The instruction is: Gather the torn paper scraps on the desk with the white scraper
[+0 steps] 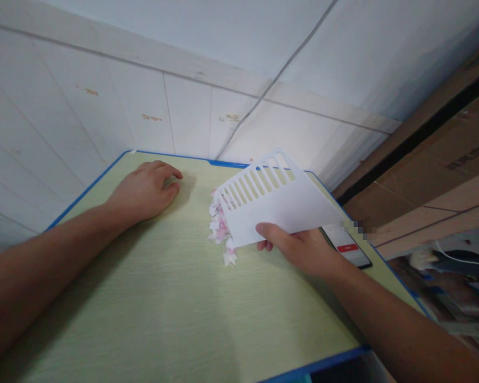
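My right hand [299,247] grips the lower edge of a thin white slotted sheet [279,205], with the thumb on top and fingertips curled underneath. A row of long cut-out slots runs along the sheet's upper left side. Partly beneath its left edge lie small scraps of white and pink paper [219,226]. My left hand [147,189] is on the left part of the table, palm down and loosely bent. Its thumb and forefinger are apart, with nothing seen between them; the other fingers are partly hidden.
The light green table [163,298] has a blue rim and stands against a white panelled wall [123,106]. A phone [353,247] lies at the right, partly covered by my right hand and the sheet. A grey cable [271,85] hangs along the wall. Cardboard boxes [435,159] stand on the right.
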`<state>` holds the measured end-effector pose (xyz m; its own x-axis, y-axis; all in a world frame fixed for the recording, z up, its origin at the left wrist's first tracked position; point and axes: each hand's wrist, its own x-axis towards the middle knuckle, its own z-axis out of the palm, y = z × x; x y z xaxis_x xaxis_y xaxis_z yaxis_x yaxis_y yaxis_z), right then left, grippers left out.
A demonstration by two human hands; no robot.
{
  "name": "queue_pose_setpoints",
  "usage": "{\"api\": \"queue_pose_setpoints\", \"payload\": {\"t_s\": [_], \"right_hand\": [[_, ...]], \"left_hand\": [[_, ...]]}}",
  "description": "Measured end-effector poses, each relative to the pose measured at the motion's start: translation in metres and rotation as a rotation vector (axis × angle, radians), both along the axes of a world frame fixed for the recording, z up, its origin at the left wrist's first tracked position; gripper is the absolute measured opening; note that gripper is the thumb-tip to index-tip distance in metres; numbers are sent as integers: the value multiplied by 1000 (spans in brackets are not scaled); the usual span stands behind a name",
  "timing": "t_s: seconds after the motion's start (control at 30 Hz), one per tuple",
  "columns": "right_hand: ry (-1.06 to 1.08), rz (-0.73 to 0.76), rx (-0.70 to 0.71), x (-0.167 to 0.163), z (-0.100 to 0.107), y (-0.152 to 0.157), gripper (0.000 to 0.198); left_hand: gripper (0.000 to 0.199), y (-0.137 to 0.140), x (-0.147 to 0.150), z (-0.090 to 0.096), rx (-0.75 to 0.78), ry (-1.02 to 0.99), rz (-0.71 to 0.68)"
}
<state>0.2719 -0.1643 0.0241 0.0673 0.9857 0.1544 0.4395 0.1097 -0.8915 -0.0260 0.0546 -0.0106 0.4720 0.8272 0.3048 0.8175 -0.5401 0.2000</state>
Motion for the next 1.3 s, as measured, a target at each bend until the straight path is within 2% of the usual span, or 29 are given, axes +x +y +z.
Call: {"api": "queue_pose_setpoints", "payload": {"t_s": [0.1,0.23,0.33,0.47,0.6,0.93,1.07,1.17,1.3], "right_hand": [[-3,-24,17,1,1,0,25],[-12,57,37,0,1,-1,25],[-46,37,87,0,0,-1,25],[-28,68,8,-1,-2,-1,23],[-81,45,86,-2,-2,0,25],[-3,7,-14,3,2,-3,22],[43,80,-10,3,1,-4,19],[64,140,-58,3,2,-5,20],[74,121,-73,5,4,-5,25]], "left_hand": [[62,2,-1,-2,11,0,-7],[61,3,-2,-3,16,-6,-9],[62,3,-2,-4,24,-11,-9],[63,3,-1,-3,12,0,-2],[63,1,-1,-1,2,1,-11],[58,-2,0,2,-18,-5,6],[62,-1,0,1,-9,5,1],[59,1,-1,-1,-2,-18,-1],[57,3,-2,-2,4,-20,-7]]}}
